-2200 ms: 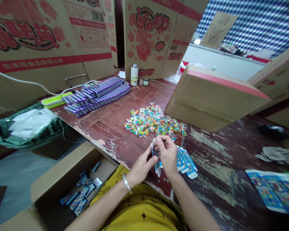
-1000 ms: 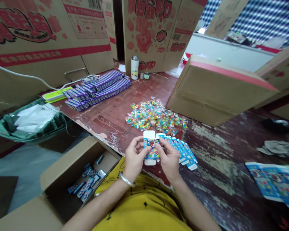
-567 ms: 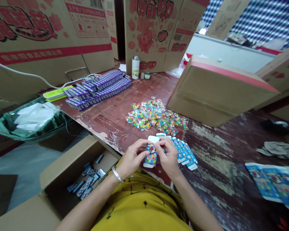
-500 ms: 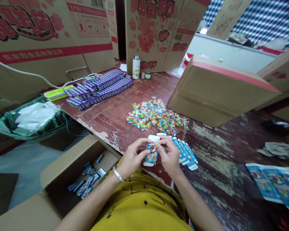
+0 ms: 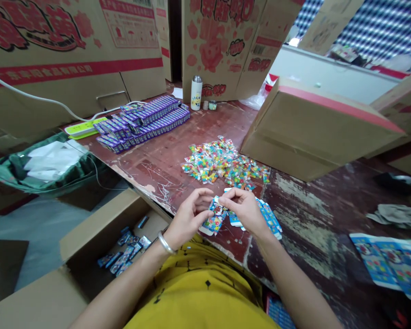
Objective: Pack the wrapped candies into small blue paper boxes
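A small blue printed candy box is held at the table's near edge, just above my lap. My left hand grips its left side between thumb and fingers. My right hand pinches at the top end of the same box, where the flap is mostly hidden by my fingers. Beside and under my right hand lie flattened blue boxes in an overlapping row. Beyond my hands is a pile of clear packets of colourful candy.
Purple boxes stand in rows at the back left, near a green power strip. An open carton at lower left holds small blue boxes. A bottle stands behind; a large carton and blue sheets lie right.
The white flap at the box's top no longer stands up in view. The box has tilted slightly, and my right hand has shifted to its upper right corner.
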Demonstrator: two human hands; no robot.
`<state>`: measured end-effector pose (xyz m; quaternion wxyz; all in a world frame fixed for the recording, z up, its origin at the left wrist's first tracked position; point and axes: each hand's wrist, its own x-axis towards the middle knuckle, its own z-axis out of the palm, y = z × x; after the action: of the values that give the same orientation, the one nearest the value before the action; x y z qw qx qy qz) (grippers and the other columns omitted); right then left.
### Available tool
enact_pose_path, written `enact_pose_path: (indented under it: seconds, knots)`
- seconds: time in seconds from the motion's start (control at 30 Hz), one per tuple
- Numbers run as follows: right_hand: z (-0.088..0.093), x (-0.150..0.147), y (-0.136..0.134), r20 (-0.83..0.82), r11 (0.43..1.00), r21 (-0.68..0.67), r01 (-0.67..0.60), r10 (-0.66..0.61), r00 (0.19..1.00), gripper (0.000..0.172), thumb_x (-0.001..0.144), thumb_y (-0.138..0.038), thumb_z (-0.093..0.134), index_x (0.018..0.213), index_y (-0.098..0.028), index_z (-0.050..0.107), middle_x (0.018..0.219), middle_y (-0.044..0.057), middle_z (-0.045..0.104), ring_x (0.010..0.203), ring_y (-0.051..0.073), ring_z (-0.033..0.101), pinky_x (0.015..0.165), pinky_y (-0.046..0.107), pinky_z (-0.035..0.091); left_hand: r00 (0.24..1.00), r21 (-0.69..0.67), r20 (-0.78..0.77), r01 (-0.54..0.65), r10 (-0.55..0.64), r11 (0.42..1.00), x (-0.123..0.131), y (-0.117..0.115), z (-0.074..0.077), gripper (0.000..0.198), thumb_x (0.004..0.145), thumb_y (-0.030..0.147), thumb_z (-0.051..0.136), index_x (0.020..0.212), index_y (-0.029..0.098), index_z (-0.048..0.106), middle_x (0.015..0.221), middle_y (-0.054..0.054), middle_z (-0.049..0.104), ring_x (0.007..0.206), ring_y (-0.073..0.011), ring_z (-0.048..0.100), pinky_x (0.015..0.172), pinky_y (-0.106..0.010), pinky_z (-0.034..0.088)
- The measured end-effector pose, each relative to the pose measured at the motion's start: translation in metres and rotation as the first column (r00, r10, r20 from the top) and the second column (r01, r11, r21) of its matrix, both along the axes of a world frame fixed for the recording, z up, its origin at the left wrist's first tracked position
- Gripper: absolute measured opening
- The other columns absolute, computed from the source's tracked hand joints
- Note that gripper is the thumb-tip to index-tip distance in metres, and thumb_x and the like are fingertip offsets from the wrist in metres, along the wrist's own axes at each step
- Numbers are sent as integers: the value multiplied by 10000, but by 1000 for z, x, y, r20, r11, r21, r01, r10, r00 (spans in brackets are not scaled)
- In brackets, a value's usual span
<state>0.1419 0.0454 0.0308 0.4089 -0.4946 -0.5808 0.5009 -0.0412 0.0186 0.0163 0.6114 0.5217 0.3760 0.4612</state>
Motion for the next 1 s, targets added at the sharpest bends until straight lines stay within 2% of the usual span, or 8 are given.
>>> enact_pose_path:
  seconds: [0.17, 0.33, 0.47, 0.57, 0.67, 0.77, 0.83, 1.0]
  knots:
    - [1, -1, 4, 15, 1000, 7, -12, 12, 1000, 264, 749, -390, 729, 655, -169, 620, 636, -6, 589, 592, 125, 501, 570, 259, 399, 1000, 14, -6, 27, -27, 1000, -2, 0, 5, 479, 799, 172, 656, 1261, 189, 531, 1106, -94, 654, 1009, -201, 621, 861, -319, 518]
    - [3, -10, -11, 190, 939, 341, 30, -101, 977, 238, 862, -338, 614, 666, -205, 625, 734, 30, 630, 723, 173, 576, 704, 321, 450, 1000, -13, -23, 5, -5, 1000, -4, -2, 3, 401, 791, 192, 657, 1190, 185, 620, 1078, -80, 686, 953, -200, 640, 863, -323, 517]
    - [4, -11, -19, 257, 909, 398, -124, 20, 966, 242, 931, -295, 507, 784, -224, 686, 876, 53, 676, 847, 188, 619, 791, 345, 470, 992, -25, -123, -15, 12, 1000, -14, 0, 3, 281, 789, 195, 638, 1067, 161, 657, 979, -71, 699, 864, -185, 654, 819, -303, 516]
    - [1, -9, -7, 362, 893, 354, -276, 141, 921, 239, 927, -312, 512, 798, -226, 694, 906, 51, 680, 845, 185, 623, 767, 327, 474, 958, -20, -270, 92, -94, 996, -42, 4, 10, 262, 798, 195, 597, 1052, 173, 657, 962, -57, 700, 866, -182, 652, 803, -284, 508]
    - [-11, -9, 25, 484, 908, 373, -191, -15, 875, 170, 904, -279, 531, 842, -211, 673, 850, 46, 670, 784, 175, 612, 719, 296, 463, 817, -42, -533, 234, -220, 971, -89, 10, 19, 257, 810, 229, 563, 1039, 202, 677, 931, -38, 708, 835, -183, 651, 765, -263, 501]
    - [-27, -18, 62, 668, 919, 363, -153, -142, 731, 110, 860, -241, 579, 921, -200, 660, 901, 50, 668, 759, 162, 607, 719, 272, 451, 604, -63, -762, 287, -231, 956, -133, 13, 26, 253, 781, 258, 600, 1008, 253, 710, 981, -21, 722, 907, -206, 650, 816, -264, 476]
    - [-33, -28, 81, 743, 928, 337, -161, -157, 650, 116, 857, -266, 590, 918, -197, 660, 931, 63, 670, 764, 165, 609, 705, 265, 439, 533, -53, -821, 284, -204, 957, -145, 14, 30, 300, 763, 283, 633, 1054, 276, 702, 1051, -21, 719, 968, -224, 644, 857, -276, 462]
    - [-20, -24, 92, 788, 936, 314, -156, -166, 593, 145, 864, -279, 576, 785, -208, 675, 833, 55, 692, 733, 182, 615, 647, 265, 394, 600, 102, -796, 265, -81, 959, -95, 13, 27, 235, 880, 328, 528, 1005, 230, 702, 997, -50, 724, 906, -204, 657, 839, -281, 470]
